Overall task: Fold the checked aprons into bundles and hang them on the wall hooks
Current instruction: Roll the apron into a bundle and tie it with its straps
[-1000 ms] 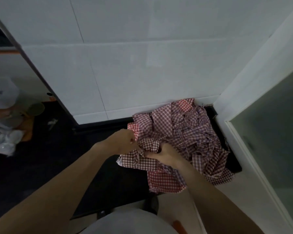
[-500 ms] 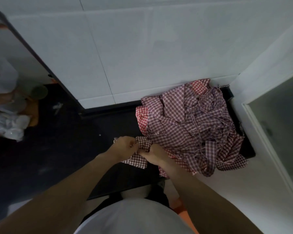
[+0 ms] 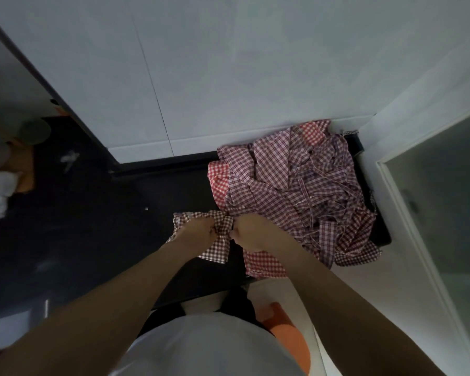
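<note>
Both the left hand and right hand pinch a small brown-and-white checked cloth apron in curled fingers, at the dark surface's front edge. Since a second ago it has shrunk into a tighter bundle, drawn clear of the heaped red checked aprons; hanging comes next.

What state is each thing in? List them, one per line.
Small brown-checked cloth apron: bunched, partly folded, held by both hands.
Left hand: gripping the apron.
Right hand: gripping the apron.
Heap of red and purple checked aprons: loose, tangled, unfolded, on the dark counter.
</note>
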### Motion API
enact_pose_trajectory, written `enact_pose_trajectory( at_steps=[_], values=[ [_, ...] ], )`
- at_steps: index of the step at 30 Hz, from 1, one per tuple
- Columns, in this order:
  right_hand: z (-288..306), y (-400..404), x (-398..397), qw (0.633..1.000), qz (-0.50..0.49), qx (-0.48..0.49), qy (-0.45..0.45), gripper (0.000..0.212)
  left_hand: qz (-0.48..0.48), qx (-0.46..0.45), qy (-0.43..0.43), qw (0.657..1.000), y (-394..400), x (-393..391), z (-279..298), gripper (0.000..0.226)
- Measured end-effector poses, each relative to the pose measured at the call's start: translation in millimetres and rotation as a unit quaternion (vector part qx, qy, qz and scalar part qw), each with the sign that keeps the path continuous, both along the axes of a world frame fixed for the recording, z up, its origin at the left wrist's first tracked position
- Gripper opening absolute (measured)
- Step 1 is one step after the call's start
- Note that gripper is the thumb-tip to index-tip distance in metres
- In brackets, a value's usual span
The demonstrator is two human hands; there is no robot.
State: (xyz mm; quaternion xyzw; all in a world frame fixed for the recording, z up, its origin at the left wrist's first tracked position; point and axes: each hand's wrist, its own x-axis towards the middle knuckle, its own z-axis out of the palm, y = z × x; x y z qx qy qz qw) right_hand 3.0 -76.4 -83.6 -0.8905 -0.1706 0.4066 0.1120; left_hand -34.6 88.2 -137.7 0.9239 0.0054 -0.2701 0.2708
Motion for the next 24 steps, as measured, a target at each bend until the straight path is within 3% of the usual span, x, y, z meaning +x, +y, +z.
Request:
enact_pose_trajectory(
  at_steps=[4, 7, 9, 12, 15, 17, 19, 21, 24],
  values=[
    [2, 26, -15, 0.993, 0.0, 0.112, -0.027, 0.028, 0.042, -0.043, 0.074, 0.995, -3, 2, -7, 0.029],
    [-15, 25, -24, 0.961, -0.132, 0.241, 0.012, 0.03, 0.068, -0.112, 0.095, 0.987, 5, 6, -6, 0.03],
    [-23, 18, -25, 0.921, -0.247, 0.298, 0.047, 0.032, 0.096, -0.183, 0.107, 0.972, 11, 7, 6, 0.043],
    [-27, 14, -25, 0.86, -0.375, 0.336, 0.08, 0.037, 0.193, -0.308, 0.153, 0.919, 16, 7, 17, 0.025],
    [-31, 16, -25, 0.817, -0.438, 0.354, 0.125, 0.037, 0.29, -0.388, 0.19, 0.854, 22, 6, 14, 0.018],
    [-34, 14, -24, 0.783, -0.475, 0.373, 0.147, 0.033, 0.311, -0.421, 0.189, 0.831, 22, 4, 15, 0.013],
    [-38, 11, -24, 0.773, -0.484, 0.38, 0.152, 0.032, 0.29, -0.399, 0.164, 0.854, 24, 2, 11, 0.022],
    [-42, 9, -24, 0.792, -0.466, 0.368, 0.141, 0.029, 0.246, -0.384, 0.143, 0.878, 28, -3, 9, 0.019],
    [-48, 8, -25, 0.82, -0.428, 0.363, 0.112, 0.024, 0.215, -0.4, 0.13, 0.882, 32, -8, 13, 0.021]
  ],
)
